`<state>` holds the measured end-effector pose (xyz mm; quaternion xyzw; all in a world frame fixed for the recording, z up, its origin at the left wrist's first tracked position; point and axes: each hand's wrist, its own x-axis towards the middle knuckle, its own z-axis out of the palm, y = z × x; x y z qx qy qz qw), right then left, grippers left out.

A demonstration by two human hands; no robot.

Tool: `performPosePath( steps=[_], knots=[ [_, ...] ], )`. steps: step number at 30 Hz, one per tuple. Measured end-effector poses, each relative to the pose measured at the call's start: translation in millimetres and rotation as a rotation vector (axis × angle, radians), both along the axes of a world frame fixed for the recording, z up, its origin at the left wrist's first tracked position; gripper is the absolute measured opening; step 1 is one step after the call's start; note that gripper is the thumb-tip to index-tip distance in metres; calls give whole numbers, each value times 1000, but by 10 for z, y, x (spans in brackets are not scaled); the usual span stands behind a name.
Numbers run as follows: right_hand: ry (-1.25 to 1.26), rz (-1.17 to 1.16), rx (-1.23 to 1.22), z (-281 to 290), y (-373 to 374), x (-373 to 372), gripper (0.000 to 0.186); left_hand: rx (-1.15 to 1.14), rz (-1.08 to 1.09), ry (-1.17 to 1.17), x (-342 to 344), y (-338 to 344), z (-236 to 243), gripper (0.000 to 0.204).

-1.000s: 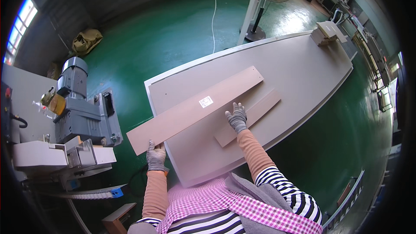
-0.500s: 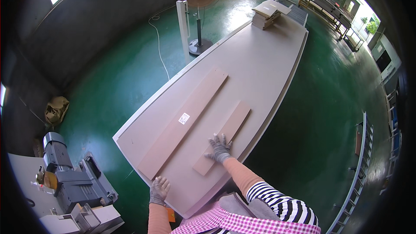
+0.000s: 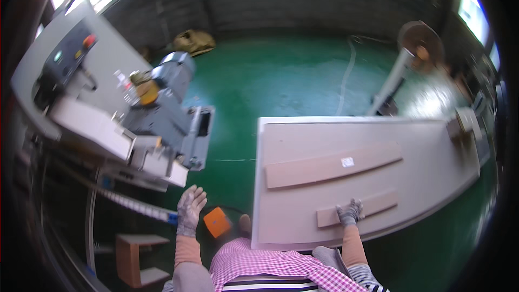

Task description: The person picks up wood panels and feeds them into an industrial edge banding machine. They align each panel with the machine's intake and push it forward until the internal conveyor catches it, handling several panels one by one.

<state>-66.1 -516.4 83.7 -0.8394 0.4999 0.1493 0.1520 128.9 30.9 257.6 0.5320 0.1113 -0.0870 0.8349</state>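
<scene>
My left hand (image 3: pixel 191 211), in a grey knit glove, is raised over the floor beside the machine, fingers extended and holding nothing. My right hand (image 3: pixel 350 213), gloved too, lies on a short brown board (image 3: pixel 379 203) with its fingers spread. That board rests on a large pale panel (image 3: pixel 427 154). Behind it on the same panel lies a longer brown board (image 3: pixel 303 172) with a white label. Motion blurs the picture somewhat.
At left stands a machine with a grey motor (image 3: pixel 174 73), a control box (image 3: pixel 67 54) and a pale ledge (image 3: pixel 92 124). An orange box-like thing (image 3: pixel 217 222) is on the green floor by my feet. Stacked boards (image 3: pixel 462 124) and a fan (image 3: pixel 420 48) are at right.
My view has swung left toward the machine. My left hand has moved off the longer board's near end and away from the panel; my right hand stays on the short board.
</scene>
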Motion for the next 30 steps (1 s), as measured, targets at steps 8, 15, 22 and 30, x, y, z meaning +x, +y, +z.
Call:
performPosePath(
  steps=[8, 15, 22, 30],
  knots=[
    [-402, 175, 68, 68, 1381, 1043, 68, -381, 584, -165, 718, 1646, 8, 48],
    [-704, 419, 465, 342, 2534, 1941, 55, -192, 1034, 14, 1277, 2779, -5, 78],
    [-594, 518, 1067, 814, 3224, 2153, 34, -26, 1003, 224, 1685, 3326, -25, 60],
    [-404, 743, 1086, 1260, 3740, 2150, 41, -34, 803, 197, 1597, 2768, -117, 29]
  ],
)
